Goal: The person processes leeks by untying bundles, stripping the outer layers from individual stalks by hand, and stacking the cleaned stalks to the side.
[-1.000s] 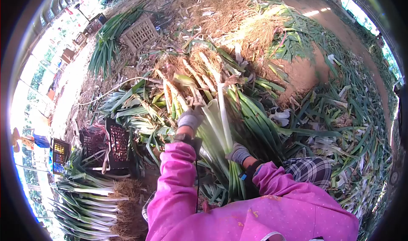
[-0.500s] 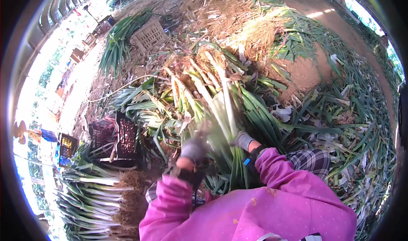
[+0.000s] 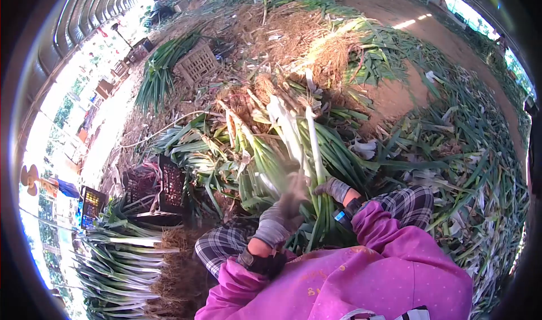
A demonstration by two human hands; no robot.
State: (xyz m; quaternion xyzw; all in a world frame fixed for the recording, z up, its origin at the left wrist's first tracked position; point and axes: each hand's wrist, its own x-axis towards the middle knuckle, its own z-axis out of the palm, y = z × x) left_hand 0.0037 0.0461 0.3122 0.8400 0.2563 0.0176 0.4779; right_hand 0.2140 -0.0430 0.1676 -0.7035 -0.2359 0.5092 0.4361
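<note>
My right hand [image 3: 336, 190], in a grey glove, is closed around the green leaves of a leek [image 3: 315, 142]. The leek's white shaft points away from me, and its roots lie at the far end. Just left of it is my left hand [image 3: 282, 214], also gloved. Its fingers are smeared by motion, so I cannot tell whether they hold anything. A broad pale leek [image 3: 288, 131] lies beside the held one, its lower part blurred near my left hand. Beyond both hands spreads a pile of untrimmed leeks [image 3: 243, 128] with brownish, rooty ends.
A row of cleaned leeks [image 3: 132, 263] lies at lower left, roots facing right. Above it stands a dark plastic crate [image 3: 170, 183]. Farther off are a beige crate [image 3: 199, 63] and a green leaf bundle [image 3: 158, 74]. Leaf scraps [image 3: 474, 173] cover the right side.
My left hand has moved right, closer to my right hand. The held leek's white shaft now stands apart from the pale one beside it. My right hand has shifted slightly right.
</note>
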